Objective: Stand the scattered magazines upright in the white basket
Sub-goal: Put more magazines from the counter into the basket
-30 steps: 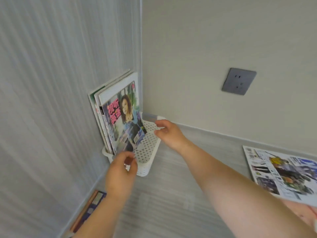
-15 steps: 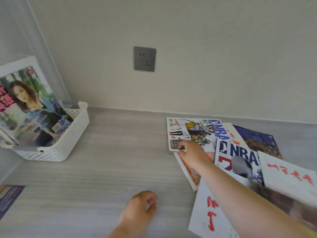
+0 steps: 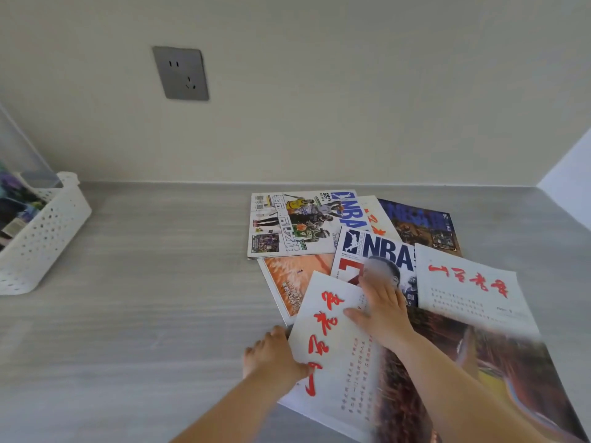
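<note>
Several magazines lie scattered flat on the grey counter at the right. Nearest me is a white magazine with red brush script (image 3: 332,356). My left hand (image 3: 271,356) grips its left edge, fingers curled under it. My right hand (image 3: 380,310) lies flat on top of it, fingers spread. Behind it lie an NBA magazine (image 3: 380,255), an orange-cover magazine (image 3: 287,279), a basketball-players magazine (image 3: 287,222), a dark-cover magazine (image 3: 422,225) and another white red-script magazine (image 3: 467,282). The white perforated basket (image 3: 41,238) stands at the far left, with magazines upright inside.
A grey wall socket (image 3: 180,73) sits on the back wall above the counter. The counter (image 3: 153,282) meets the wall along the back. A side wall closes the right end (image 3: 569,190). Bare counter lies between the basket and the pile.
The view swung right from the basket to the pile. My right hand moved from the basketball-players magazine to the near white one. My left hand came up and gripped its left edge.
</note>
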